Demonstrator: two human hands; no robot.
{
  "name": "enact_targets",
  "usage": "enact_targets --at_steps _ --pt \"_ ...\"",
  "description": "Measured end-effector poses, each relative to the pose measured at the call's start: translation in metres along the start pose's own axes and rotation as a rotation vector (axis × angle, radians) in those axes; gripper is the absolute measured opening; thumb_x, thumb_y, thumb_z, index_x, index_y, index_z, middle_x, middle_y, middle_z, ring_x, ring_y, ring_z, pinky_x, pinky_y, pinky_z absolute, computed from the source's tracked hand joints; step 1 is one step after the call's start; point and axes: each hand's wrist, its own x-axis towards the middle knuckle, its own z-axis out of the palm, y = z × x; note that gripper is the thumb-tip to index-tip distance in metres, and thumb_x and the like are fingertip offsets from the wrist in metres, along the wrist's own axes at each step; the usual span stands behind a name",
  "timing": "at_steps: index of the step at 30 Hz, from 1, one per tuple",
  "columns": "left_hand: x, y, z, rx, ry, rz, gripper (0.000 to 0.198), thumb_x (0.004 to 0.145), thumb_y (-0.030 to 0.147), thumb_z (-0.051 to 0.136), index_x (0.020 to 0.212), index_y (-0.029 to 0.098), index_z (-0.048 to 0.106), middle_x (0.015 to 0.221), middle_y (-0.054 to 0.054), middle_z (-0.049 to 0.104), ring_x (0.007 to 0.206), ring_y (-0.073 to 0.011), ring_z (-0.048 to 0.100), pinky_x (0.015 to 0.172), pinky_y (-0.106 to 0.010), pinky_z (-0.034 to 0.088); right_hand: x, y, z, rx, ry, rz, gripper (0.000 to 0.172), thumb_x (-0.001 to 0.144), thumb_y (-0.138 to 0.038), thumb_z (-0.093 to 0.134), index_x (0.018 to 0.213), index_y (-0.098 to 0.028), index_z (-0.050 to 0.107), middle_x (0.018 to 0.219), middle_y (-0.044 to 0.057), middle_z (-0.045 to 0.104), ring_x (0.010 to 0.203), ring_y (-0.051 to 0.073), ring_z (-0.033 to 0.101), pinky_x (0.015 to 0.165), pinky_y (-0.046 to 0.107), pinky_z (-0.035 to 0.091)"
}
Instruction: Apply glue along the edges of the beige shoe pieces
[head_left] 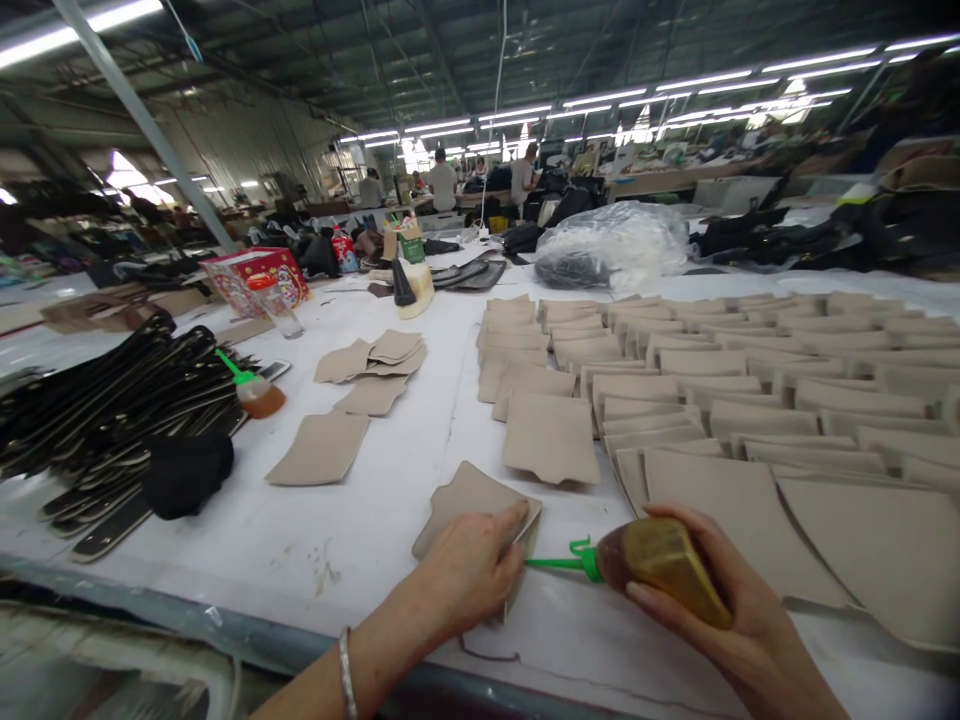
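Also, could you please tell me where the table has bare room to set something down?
The white table is bare between the loose beige pieces and the beige rows, and, nearer its edge, though stained, between the black straps and the left hand. Rows crowd the right, straps the far left.

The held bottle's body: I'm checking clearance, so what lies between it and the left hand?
The head view shows the green nozzle there, running from the held bottle toward the left hand, with white tabletop beneath.
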Motion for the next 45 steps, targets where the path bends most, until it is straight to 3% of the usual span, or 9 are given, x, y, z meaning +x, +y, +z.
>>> enact_targets --at_steps 6,15,23,27,30,35,41,45 --pt "-0.001 0.002 -0.001 0.009 -0.003 -0.011 0.048 0.09 0.028 0.039 0.138 0.024 0.047 0.105 -0.01 0.071 0.097 -0.0288 0.066 0.084 -0.039 0.051 -0.011 -0.003 0.003 0.072 -0.078 0.073 0.052 0.072 -0.048 0.068 0.117 -0.029 0.051 0.113 -0.004 0.06 0.098 0.018 0.059 0.083 0.02 0.046" --pt "-0.002 0.0 0.001 0.017 -0.001 -0.007 0.048 0.091 0.029 0.038 0.138 0.023 0.045 0.103 -0.011 0.071 0.095 -0.0292 0.066 0.083 -0.039 0.051 -0.02 0.002 0.009 0.11 -0.08 0.072 0.053 0.072 -0.046 0.068 0.119 -0.029 0.049 0.109 -0.003 0.062 0.094 0.018 0.06 0.079 0.02 0.046" --pt "-0.001 -0.002 0.002 0.008 -0.007 0.006 0.047 0.092 0.028 0.035 0.137 0.021 0.047 0.106 -0.012 0.07 0.097 -0.0296 0.066 0.085 -0.041 0.05 -0.014 0.01 0.006 -0.074 0.094 -0.029 0.048 0.076 -0.05 0.067 0.115 -0.028 0.051 0.114 -0.001 0.056 0.102 0.023 0.055 0.092 0.027 0.04" --pt "0.0 -0.002 0.002 0.007 -0.002 0.006 0.047 0.091 0.027 0.036 0.136 0.023 0.048 0.104 -0.01 0.071 0.095 -0.0286 0.066 0.083 -0.038 0.05 -0.021 0.009 0.009 -0.014 0.016 0.005 0.047 0.077 -0.048 0.064 0.118 -0.029 0.049 0.115 -0.001 0.058 0.102 0.023 0.057 0.085 0.025 0.046" --pt "0.0 -0.001 0.002 0.007 -0.004 -0.002 0.047 0.091 0.027 0.037 0.136 0.023 0.049 0.106 -0.01 0.071 0.097 -0.0281 0.066 0.084 -0.038 0.05 -0.012 0.015 0.004 -0.041 -0.024 0.009 0.05 0.077 -0.049 0.064 0.12 -0.029 0.048 0.113 0.0 0.059 0.098 0.023 0.059 0.081 0.026 0.048" --pt "0.0 -0.002 0.002 -0.006 -0.015 -0.008 0.048 0.091 0.027 0.035 0.137 0.023 0.048 0.109 -0.01 0.07 0.098 -0.0278 0.066 0.084 -0.037 0.05 0.008 0.024 -0.005 -0.155 0.109 -0.138 0.049 0.077 -0.052 0.067 0.117 -0.029 0.05 0.114 0.0 0.056 0.099 0.023 0.057 0.089 0.029 0.044" --pt "0.001 -0.002 0.002 -0.021 -0.018 -0.01 0.048 0.091 0.027 0.035 0.137 0.021 0.049 0.108 -0.011 0.07 0.098 -0.0284 0.066 0.086 -0.039 0.05 -0.005 0.009 0.002 -0.048 -0.009 -0.014 0.046 0.078 -0.047 0.063 0.118 -0.029 0.048 0.108 -0.002 0.058 0.094 0.02 0.059 0.082 0.024 0.045" --pt "0.002 -0.002 0.002 -0.027 -0.022 -0.01 0.048 0.091 0.027 0.035 0.137 0.022 0.048 0.109 -0.011 0.07 0.099 -0.0285 0.066 0.085 -0.038 0.05 0.005 0.01 0.002 -0.075 0.064 -0.034 0.048 0.078 -0.049 0.064 0.118 -0.027 0.049 0.11 0.0 0.056 0.097 0.022 0.056 0.087 0.027 0.042"
